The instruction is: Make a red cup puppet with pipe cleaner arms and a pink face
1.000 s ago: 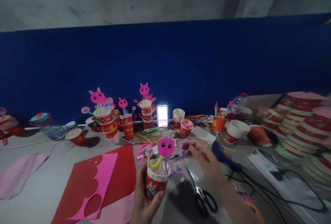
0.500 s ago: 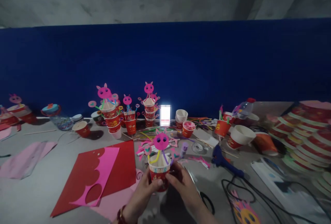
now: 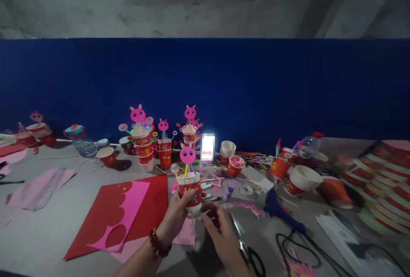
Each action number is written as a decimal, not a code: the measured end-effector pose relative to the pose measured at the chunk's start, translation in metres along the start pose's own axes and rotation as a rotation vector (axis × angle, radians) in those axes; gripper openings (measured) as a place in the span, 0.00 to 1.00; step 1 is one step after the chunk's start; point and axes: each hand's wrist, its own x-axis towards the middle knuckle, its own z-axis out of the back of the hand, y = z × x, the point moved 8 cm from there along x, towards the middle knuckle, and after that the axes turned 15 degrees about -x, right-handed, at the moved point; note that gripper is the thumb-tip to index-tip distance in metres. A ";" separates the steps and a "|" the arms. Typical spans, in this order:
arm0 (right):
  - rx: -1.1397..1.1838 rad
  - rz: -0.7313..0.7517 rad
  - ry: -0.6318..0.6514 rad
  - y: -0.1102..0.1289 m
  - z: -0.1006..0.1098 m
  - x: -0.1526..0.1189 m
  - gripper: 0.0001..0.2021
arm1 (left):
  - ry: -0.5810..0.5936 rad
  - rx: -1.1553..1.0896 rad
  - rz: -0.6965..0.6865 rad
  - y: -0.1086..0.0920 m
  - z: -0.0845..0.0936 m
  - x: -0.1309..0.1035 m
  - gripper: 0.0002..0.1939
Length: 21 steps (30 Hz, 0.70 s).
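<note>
A red paper cup [image 3: 191,190] with a white rim stands upright in my left hand [image 3: 178,209], fingers wrapped round its left side. From the cup rise yellow and purple stems, a pink cat-like face [image 3: 187,155] with dark eyes, and two round pieces with hearts. My right hand [image 3: 218,225] is off the cup, just right of its base, fingers curled; whether something small is between the fingertips I cannot make out. Scissors [image 3: 245,245] with black handles lie beside my right hand.
Red card [image 3: 92,217] with cut pink sheet lies left. Behind stand decorated cup stacks [image 3: 144,151] and a petal-filled cup [image 3: 236,165]. Rightward are tape [image 3: 246,190], a blue glue gun [image 3: 282,212] with black cord, a bottle [image 3: 310,145] and many stacked cups [image 3: 384,183].
The cup has moved up and slightly left in my left hand. My right hand has let go of it and sits lower right, its fingers curled. The view has shifted slightly.
</note>
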 end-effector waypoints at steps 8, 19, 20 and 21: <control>0.072 0.062 0.155 0.002 -0.032 0.000 0.20 | 0.008 0.054 -0.028 0.014 -0.001 -0.004 0.24; -0.033 0.084 0.127 0.007 -0.025 -0.009 0.22 | 0.013 -0.018 -0.062 0.003 -0.009 -0.008 0.25; -0.047 0.088 0.126 0.007 -0.025 -0.009 0.21 | 0.003 -0.023 -0.068 0.002 -0.008 -0.008 0.25; -0.060 0.093 0.135 0.007 -0.026 -0.010 0.21 | -0.006 -0.028 -0.078 0.000 -0.008 -0.008 0.25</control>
